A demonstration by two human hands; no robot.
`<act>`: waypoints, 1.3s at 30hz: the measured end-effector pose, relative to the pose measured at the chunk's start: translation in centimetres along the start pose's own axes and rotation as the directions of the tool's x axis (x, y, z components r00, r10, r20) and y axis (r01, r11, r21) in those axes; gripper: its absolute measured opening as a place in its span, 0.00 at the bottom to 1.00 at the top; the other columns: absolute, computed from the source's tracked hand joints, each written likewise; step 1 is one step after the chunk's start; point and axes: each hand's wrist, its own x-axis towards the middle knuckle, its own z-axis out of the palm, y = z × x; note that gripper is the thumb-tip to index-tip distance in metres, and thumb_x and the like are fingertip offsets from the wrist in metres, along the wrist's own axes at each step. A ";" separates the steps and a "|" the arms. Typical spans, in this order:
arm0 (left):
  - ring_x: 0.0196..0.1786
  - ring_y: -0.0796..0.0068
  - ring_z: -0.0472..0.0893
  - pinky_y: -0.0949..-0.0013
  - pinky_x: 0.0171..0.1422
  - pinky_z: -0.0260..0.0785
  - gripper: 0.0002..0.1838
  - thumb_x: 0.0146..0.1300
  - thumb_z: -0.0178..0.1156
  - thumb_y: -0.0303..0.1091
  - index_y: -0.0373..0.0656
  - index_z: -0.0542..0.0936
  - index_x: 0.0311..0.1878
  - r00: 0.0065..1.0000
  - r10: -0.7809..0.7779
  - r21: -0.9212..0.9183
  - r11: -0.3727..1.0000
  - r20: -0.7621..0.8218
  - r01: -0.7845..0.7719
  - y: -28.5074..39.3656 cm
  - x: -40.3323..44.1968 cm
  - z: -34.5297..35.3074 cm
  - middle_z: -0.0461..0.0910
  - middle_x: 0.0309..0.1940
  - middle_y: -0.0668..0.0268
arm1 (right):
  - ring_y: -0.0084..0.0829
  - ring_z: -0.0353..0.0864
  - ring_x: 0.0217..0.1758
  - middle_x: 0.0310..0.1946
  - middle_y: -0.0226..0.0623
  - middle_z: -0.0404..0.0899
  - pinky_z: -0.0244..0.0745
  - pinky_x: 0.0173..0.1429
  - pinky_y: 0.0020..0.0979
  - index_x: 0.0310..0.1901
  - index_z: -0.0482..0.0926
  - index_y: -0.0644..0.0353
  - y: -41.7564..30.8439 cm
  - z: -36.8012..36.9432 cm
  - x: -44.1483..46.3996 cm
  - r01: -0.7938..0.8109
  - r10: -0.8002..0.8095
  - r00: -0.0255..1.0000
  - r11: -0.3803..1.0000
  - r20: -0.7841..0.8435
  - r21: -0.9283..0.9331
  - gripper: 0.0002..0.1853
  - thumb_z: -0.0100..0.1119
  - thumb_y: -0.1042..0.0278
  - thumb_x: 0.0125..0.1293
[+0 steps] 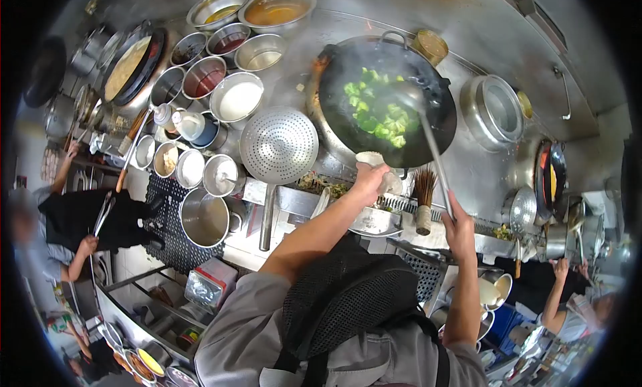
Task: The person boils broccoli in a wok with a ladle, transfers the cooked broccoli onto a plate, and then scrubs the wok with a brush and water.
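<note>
A large black wok (334, 92) sits on the range in front of me, with chopped green vegetables (374, 123) and steam in it. My left hand (371, 181) is closed around a folded pale cloth (368, 158) at the wok's near rim; the grip beneath the cloth is hidden. In my right hand (459, 228) is the long handle of a ladle (433, 143), fingers wrapped round it. The ladle's bowl is inside the wok, over the vegetables and blurred by steam. A bundled bamboo brush (424, 203) lies between my hands, near the wok's front edge.
A perforated strainer (279, 145) lies left of the wok, beside several metal bowls of sauces and seasonings (237, 97). A metal pot (495, 109) stands right of it. Co-workers (93, 220) are at both sides. A large pot (204, 216) stands lower left.
</note>
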 end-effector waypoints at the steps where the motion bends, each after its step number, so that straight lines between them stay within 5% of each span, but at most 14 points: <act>1: 0.48 0.61 0.84 0.52 0.47 0.84 0.28 0.65 0.63 0.23 0.39 0.61 0.64 0.992 0.029 0.060 0.998 -0.122 -0.022 -0.3 0.7 0.0 0.75 0.52 0.56 | 0.60 0.85 0.53 0.54 0.67 0.81 0.80 0.56 0.42 0.75 0.69 0.59 1.2 -0.8 -1.3 0.011 -0.016 0.998 0.997 -0.060 -0.080 0.30 0.58 0.78 0.71; 2: 0.58 0.61 0.79 0.56 0.59 0.77 0.35 0.61 0.67 0.31 0.25 0.58 0.64 0.995 0.071 0.110 0.992 -0.073 -0.063 -0.5 0.6 -0.2 0.72 0.58 0.48 | 0.61 0.85 0.50 0.52 0.67 0.82 0.80 0.55 0.43 0.76 0.68 0.58 2.6 -1.4 -1.7 -0.010 -0.002 0.997 0.987 -0.076 -0.159 0.31 0.58 0.77 0.72; 4: 0.54 0.61 0.80 0.57 0.52 0.80 0.34 0.60 0.66 0.27 0.29 0.58 0.64 0.975 0.183 0.177 0.971 -0.126 -0.160 -4.2 4.2 -2.3 0.72 0.55 0.50 | 0.60 0.85 0.42 0.44 0.65 0.83 0.79 0.49 0.45 0.78 0.64 0.58 4.5 -1.4 -1.5 -0.110 0.099 0.993 0.973 -0.065 -0.201 0.32 0.57 0.76 0.73; 6: 0.53 0.60 0.80 0.58 0.51 0.80 0.34 0.60 0.64 0.25 0.30 0.57 0.65 0.952 0.263 0.260 0.941 -0.155 -0.218 -4.0 5.1 -2.7 0.72 0.54 0.48 | 0.32 0.76 0.26 0.29 0.41 0.77 0.73 0.32 0.34 0.79 0.62 0.56 1.3 0.6 0.2 -0.085 0.086 0.994 0.996 -0.060 0.030 0.30 0.54 0.71 0.78; 7: 0.69 0.50 0.72 0.59 0.73 0.66 0.46 0.65 0.65 0.37 0.17 0.48 0.72 0.959 0.267 0.353 0.910 -0.099 -0.217 -0.9 1.8 -1.7 0.69 0.66 0.35 | 0.18 0.66 0.18 0.21 0.26 0.69 0.68 0.23 0.27 0.80 0.61 0.55 -0.5 2.1 1.2 -0.118 0.130 0.991 0.958 -0.027 0.263 0.30 0.54 0.69 0.80; 8: 0.68 0.48 0.74 0.58 0.72 0.67 0.46 0.65 0.65 0.38 0.17 0.48 0.71 0.960 0.261 0.415 0.888 -0.099 -0.198 -0.1 1.6 -2.0 0.70 0.64 0.35 | 0.13 0.66 0.18 0.22 0.21 0.69 0.64 0.21 0.22 0.81 0.58 0.57 -2.4 3.6 2.9 -0.089 0.079 0.996 0.863 0.041 0.497 0.31 0.51 0.68 0.81; 11: 0.64 0.50 0.78 0.56 0.67 0.72 0.45 0.70 0.62 0.40 0.15 0.47 0.70 0.950 0.308 0.486 0.838 -0.046 -0.248 -0.8 3.3 -3.5 0.74 0.59 0.34 | 0.16 0.67 0.17 0.26 0.27 0.73 0.64 0.19 0.21 0.80 0.58 0.60 -10.7 7.4 8.6 -0.146 -0.037 0.976 0.613 0.213 0.776 0.30 0.51 0.71 0.81; 13: 0.68 0.58 0.76 0.57 0.70 0.70 0.43 0.72 0.61 0.43 0.24 0.49 0.74 0.986 0.093 0.306 0.943 0.135 -0.131 3.1 0.2 -2.8 0.72 0.65 0.42 | 0.18 0.70 0.18 0.27 0.29 0.74 0.67 0.20 0.23 0.81 0.58 0.57 -14.7 10.3 12.6 -0.185 -0.155 0.940 0.516 0.303 0.837 0.31 0.54 0.68 0.81; 15: 0.70 0.62 0.74 0.57 0.72 0.67 0.46 0.71 0.63 0.46 0.30 0.48 0.77 0.962 0.083 0.250 0.957 0.260 -0.150 4.1 -0.1 -2.9 0.69 0.69 0.48 | 0.19 0.72 0.18 0.28 0.30 0.75 0.69 0.20 0.25 0.81 0.58 0.57 -18.9 13.0 16.3 -0.227 -0.159 0.912 0.573 0.379 0.787 0.32 0.55 0.67 0.80; 20: 0.74 0.60 0.70 0.59 0.76 0.63 0.59 0.64 0.71 0.50 0.27 0.41 0.80 0.988 -0.019 0.383 0.923 0.151 -0.041 1.5 2.4 -3.4 0.62 0.74 0.44 | 0.22 0.73 0.19 0.28 0.31 0.75 0.71 0.20 0.28 0.81 0.56 0.61 -27.4 16.3 22.5 -0.249 -0.165 0.846 0.719 0.508 0.648 0.35 0.57 0.66 0.78; 22: 0.72 0.56 0.70 0.60 0.74 0.66 0.63 0.63 0.71 0.47 0.19 0.35 0.77 0.967 0.252 0.474 0.856 -0.027 -0.209 1.4 1.8 -2.9 0.62 0.72 0.38 | 0.23 0.73 0.19 0.27 0.32 0.74 0.70 0.20 0.28 0.81 0.54 0.65 -29.4 17.0 23.9 -0.234 -0.136 0.825 0.801 0.548 0.551 0.36 0.56 0.67 0.77; 31: 0.68 0.55 0.72 0.60 0.73 0.67 0.49 0.64 0.66 0.36 0.24 0.44 0.75 0.996 0.082 0.353 0.932 0.022 -0.085 4.4 -0.7 -2.5 0.64 0.68 0.41 | 0.23 0.73 0.19 0.26 0.34 0.74 0.70 0.21 0.28 0.79 0.58 0.66 -32.8 17.4 27.5 -0.276 -0.081 0.776 0.848 0.626 0.452 0.34 0.57 0.68 0.76; 35: 0.72 0.58 0.68 0.60 0.76 0.64 0.48 0.65 0.67 0.38 0.27 0.46 0.74 0.965 0.261 0.406 0.881 0.011 -0.243 1.4 1.7 -2.9 0.63 0.69 0.43 | 0.22 0.72 0.20 0.30 0.37 0.76 0.65 0.19 0.25 0.79 0.58 0.57 -30.9 16.5 25.1 -0.526 -0.086 0.779 0.449 0.621 0.723 0.33 0.57 0.69 0.77; 39: 0.72 0.59 0.69 0.60 0.75 0.65 0.53 0.64 0.72 0.45 0.27 0.45 0.74 0.969 0.212 0.324 0.915 0.125 -0.242 -0.4 3.8 -4.3 0.63 0.70 0.46 | 0.16 0.71 0.19 0.32 0.36 0.75 0.65 0.17 0.20 0.79 0.60 0.52 -27.2 14.3 22.5 -0.593 -0.238 0.753 0.157 0.613 0.790 0.28 0.52 0.66 0.81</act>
